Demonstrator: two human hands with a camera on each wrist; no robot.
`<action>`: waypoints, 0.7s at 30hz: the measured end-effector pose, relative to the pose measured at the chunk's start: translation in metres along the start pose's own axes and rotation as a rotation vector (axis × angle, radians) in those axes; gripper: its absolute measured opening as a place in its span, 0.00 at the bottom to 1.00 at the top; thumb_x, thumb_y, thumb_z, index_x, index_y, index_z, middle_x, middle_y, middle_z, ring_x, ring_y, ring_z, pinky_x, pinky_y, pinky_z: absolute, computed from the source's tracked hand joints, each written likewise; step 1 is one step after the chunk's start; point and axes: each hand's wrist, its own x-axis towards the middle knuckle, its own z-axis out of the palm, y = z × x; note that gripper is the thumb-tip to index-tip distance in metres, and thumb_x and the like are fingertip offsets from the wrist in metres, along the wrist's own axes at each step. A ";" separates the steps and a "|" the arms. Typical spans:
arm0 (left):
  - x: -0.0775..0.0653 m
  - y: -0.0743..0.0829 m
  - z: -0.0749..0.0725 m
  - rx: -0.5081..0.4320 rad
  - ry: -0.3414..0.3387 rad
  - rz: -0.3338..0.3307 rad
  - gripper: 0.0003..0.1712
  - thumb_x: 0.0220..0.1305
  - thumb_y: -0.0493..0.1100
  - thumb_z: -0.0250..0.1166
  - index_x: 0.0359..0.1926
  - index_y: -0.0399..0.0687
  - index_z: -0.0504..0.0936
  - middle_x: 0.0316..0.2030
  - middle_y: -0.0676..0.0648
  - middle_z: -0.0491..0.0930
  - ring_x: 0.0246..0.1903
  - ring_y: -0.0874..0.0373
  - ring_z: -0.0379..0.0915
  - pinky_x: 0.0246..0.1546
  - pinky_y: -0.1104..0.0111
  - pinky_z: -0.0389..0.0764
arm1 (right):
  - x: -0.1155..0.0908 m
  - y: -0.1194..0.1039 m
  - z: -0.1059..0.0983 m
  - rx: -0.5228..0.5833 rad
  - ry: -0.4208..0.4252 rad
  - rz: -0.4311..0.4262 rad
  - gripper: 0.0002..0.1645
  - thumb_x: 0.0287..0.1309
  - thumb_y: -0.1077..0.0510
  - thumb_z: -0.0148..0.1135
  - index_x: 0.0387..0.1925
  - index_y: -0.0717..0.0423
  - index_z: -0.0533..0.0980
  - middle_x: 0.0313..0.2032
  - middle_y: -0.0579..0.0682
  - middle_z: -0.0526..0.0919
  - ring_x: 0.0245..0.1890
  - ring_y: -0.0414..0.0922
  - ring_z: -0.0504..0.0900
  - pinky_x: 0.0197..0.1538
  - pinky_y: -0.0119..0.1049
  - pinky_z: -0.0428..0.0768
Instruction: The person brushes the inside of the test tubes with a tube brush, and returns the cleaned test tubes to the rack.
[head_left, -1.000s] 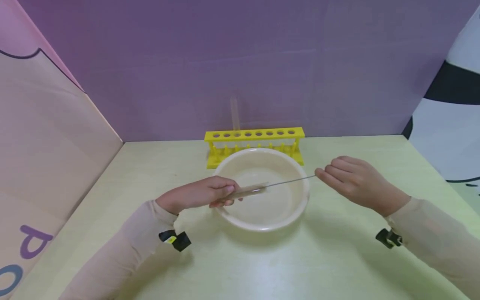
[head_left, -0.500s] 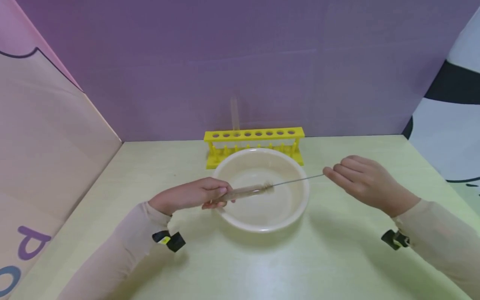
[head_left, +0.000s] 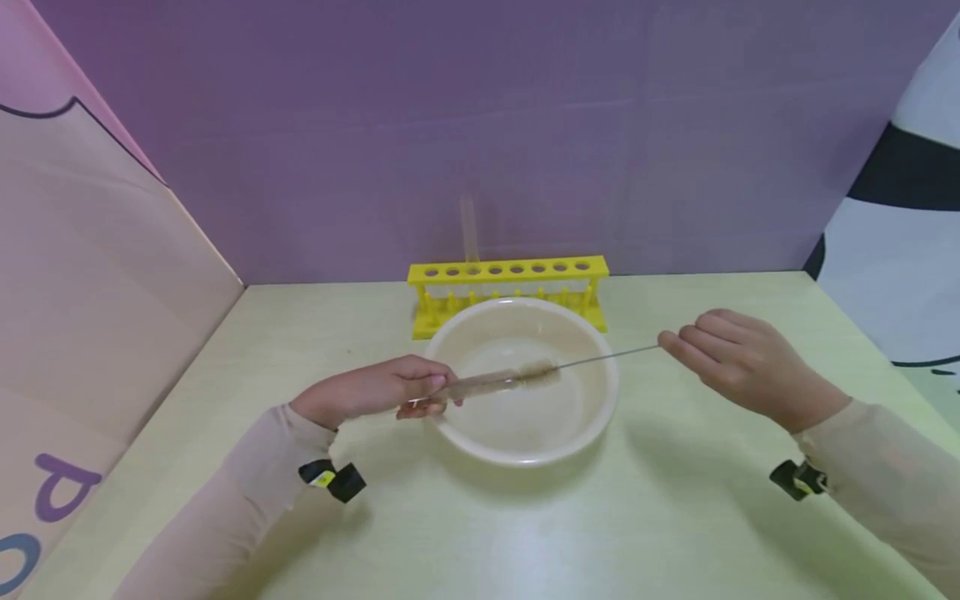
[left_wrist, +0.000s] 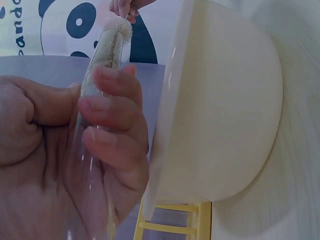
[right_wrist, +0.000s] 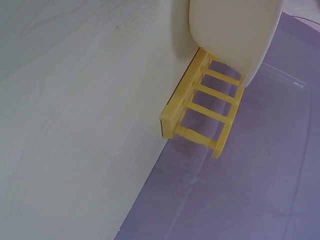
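Observation:
My left hand point(head_left: 382, 389) grips a clear glass test tube point(head_left: 480, 383) with curled fingers, over the left rim of a cream basin point(head_left: 517, 433). In the left wrist view the fingers wrap round the test tube point(left_wrist: 85, 160), its mouth pointing away from the palm. A test tube brush point(head_left: 542, 373) has its bristles partly inside the tube and partly out of the mouth. Its thin wire handle runs right to my right hand point(head_left: 738, 362), which pinches the end beyond the basin's right rim. The right wrist view does not show the right hand.
Behind the basin stands a yellow test tube rack point(head_left: 510, 268), partly hidden by it. One clear test tube point(head_left: 469, 229) stands upright in the rack. A purple wall point(head_left: 510, 125) rises behind the table, with printed panels at both sides.
My right hand has moved right and my left hand slightly left, drawing apart. More of the brush's bristles now show outside the test tube's mouth.

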 end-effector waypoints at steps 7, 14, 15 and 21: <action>-0.002 -0.003 -0.002 -0.019 -0.019 0.019 0.18 0.75 0.43 0.42 0.47 0.37 0.76 0.23 0.50 0.67 0.18 0.61 0.58 0.29 0.70 0.66 | -0.006 0.003 0.000 0.001 0.021 0.010 0.21 0.67 0.73 0.35 0.36 0.70 0.78 0.23 0.57 0.79 0.21 0.50 0.71 0.24 0.41 0.74; -0.005 -0.005 -0.004 -0.039 -0.014 0.035 0.19 0.75 0.45 0.42 0.49 0.38 0.76 0.24 0.50 0.66 0.19 0.61 0.57 0.27 0.71 0.66 | -0.010 0.005 -0.002 0.008 0.054 0.036 0.22 0.64 0.73 0.34 0.33 0.70 0.78 0.22 0.57 0.78 0.20 0.50 0.70 0.23 0.41 0.73; -0.006 -0.006 -0.005 -0.045 -0.014 0.033 0.19 0.75 0.45 0.42 0.49 0.39 0.76 0.24 0.49 0.65 0.19 0.61 0.57 0.28 0.72 0.66 | -0.011 0.006 -0.002 0.008 0.064 0.039 0.22 0.63 0.73 0.34 0.33 0.70 0.78 0.22 0.57 0.78 0.20 0.50 0.70 0.23 0.42 0.72; -0.008 -0.008 -0.006 -0.061 -0.013 0.043 0.19 0.75 0.46 0.43 0.48 0.38 0.76 0.24 0.50 0.65 0.19 0.61 0.57 0.28 0.72 0.66 | -0.013 0.006 -0.004 -0.002 0.078 0.058 0.22 0.63 0.72 0.34 0.33 0.70 0.78 0.21 0.57 0.78 0.20 0.50 0.71 0.22 0.42 0.72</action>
